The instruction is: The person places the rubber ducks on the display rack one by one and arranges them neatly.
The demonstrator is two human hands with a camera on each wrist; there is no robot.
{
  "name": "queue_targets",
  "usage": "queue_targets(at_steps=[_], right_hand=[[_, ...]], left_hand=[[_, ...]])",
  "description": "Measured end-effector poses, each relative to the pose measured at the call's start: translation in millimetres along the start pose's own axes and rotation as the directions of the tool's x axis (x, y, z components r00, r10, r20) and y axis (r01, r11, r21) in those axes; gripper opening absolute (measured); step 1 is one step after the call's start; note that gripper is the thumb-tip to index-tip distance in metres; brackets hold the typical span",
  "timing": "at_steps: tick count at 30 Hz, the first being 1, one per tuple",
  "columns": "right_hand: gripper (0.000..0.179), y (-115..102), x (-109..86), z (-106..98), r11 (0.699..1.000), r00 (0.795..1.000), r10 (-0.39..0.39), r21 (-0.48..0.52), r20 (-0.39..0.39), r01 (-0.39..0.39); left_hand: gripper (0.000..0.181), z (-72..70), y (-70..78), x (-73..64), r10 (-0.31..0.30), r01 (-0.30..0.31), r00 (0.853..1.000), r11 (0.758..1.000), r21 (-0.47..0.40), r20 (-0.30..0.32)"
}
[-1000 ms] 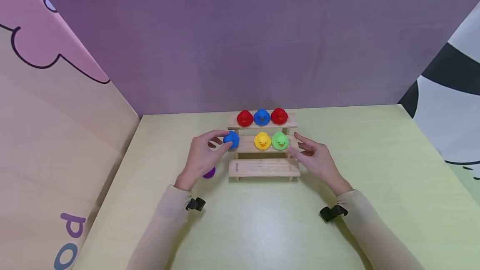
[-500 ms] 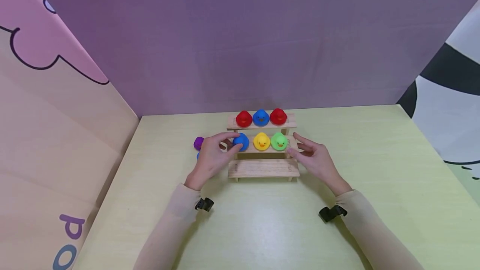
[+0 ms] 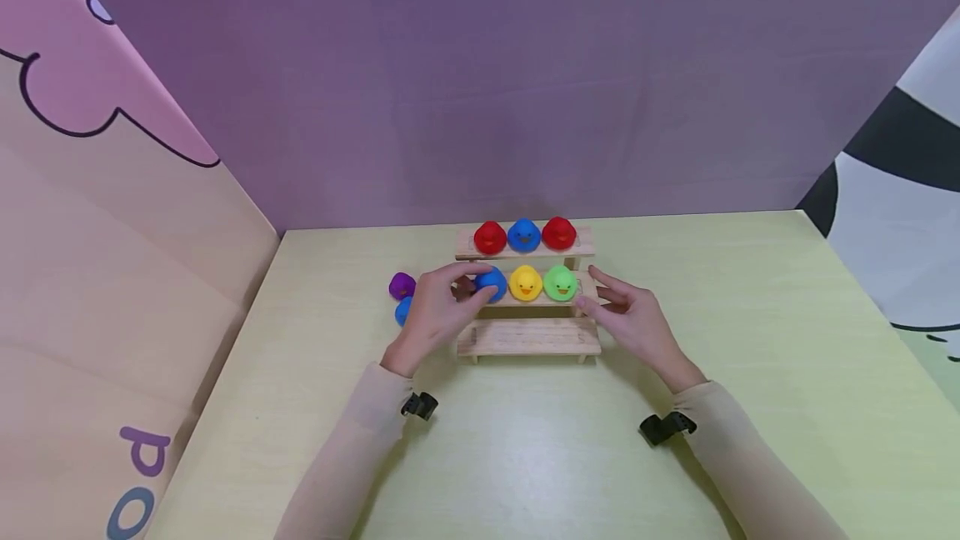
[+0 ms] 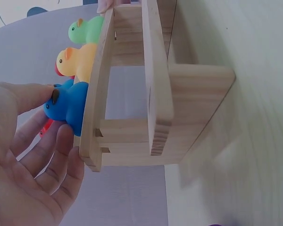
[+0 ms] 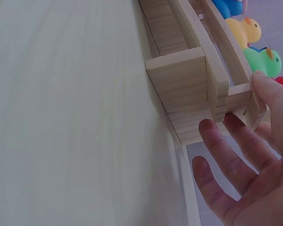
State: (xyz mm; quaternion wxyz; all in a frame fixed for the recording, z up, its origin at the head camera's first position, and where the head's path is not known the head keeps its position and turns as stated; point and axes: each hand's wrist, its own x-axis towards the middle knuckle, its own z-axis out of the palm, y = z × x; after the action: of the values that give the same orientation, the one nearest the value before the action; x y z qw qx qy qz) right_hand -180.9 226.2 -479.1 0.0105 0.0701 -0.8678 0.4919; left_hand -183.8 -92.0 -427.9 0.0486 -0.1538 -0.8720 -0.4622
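- Purple cloth backs a pale yellow-green table (image 3: 525, 457), and on it stands a small three-step wooden rack (image 3: 525, 338).
- At the left end of the rack's middle step, the person's left hand (image 3: 435, 315) has thumb and fingers curled round a small blue rubber duck (image 3: 492, 282). The left wrist view shows the duck sitting on the step's edge, with the fingers closed about it.
- The right hand (image 3: 633, 319) is at the right end of the same step. Its fingers are nearly straight and spread, and the thumb tip rests on the wood; it grips nothing, apparently just steadying the rack.
- Just right of the held duck sit a yellow rubber duck (image 3: 526, 282) and a green rubber duck (image 3: 560, 282), so that step now has three.
- The far, top step carries a red rubber duck (image 3: 490, 237), a second blue duck (image 3: 523, 234) and another red duck (image 3: 558, 232).
- The near, bottom step bears nothing.
- Left of the rack, on the table, lie a purple rubber duck (image 3: 402, 285) and one more blue duck (image 3: 403, 310), partly hidden behind the left hand.
- By my judgement two steps are filled. The grip on the blue duck is not yet released, and the loose pair and the bottom step remain.
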Motion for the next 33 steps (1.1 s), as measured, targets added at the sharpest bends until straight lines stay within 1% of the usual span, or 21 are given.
queue_targets(at_steps=[6, 14, 23, 29, 33], right_hand=[[0.068, -0.6, -0.3, -1.6, 1.0, 1.0, 0.011, -0.001, 0.003, -0.011], [0.07, 1.9, 0.7, -0.1, 1.0, 1.0, 0.016, 0.002, 0.004, -0.016], [0.07, 0.7, 0.7, 0.5, 1.0, 1.0, 0.013, -0.003, -0.002, -0.013], [0.068, 0.1, 1.1, 1.7, 1.0, 1.0, 0.015, 0.008, -0.002, -0.015], [0.068, -0.7, 0.9, 2.1, 1.0, 1.0, 0.016, 0.017, 0.005, -0.016]], left_hand=[[0.031, 1.5, 1.0, 1.2, 0.011, -0.011, 1.0, 1.0, -0.005, -0.004], [0.032, 2.8, 1.5, -0.2, -0.012, 0.012, 1.0, 1.0, -0.003, -0.007], [0.031, 3.4, 0.0, 0.2, 0.006, -0.006, 1.0, 1.0, -0.002, -0.014], [0.031, 2.3, -0.8, 0.0, 0.005, -0.005, 1.0, 1.0, -0.016, -0.012], [0.032, 0.8, -3.9, -2.9, 0.008, -0.01, 0.999, 0.999, -0.042, -0.033]])
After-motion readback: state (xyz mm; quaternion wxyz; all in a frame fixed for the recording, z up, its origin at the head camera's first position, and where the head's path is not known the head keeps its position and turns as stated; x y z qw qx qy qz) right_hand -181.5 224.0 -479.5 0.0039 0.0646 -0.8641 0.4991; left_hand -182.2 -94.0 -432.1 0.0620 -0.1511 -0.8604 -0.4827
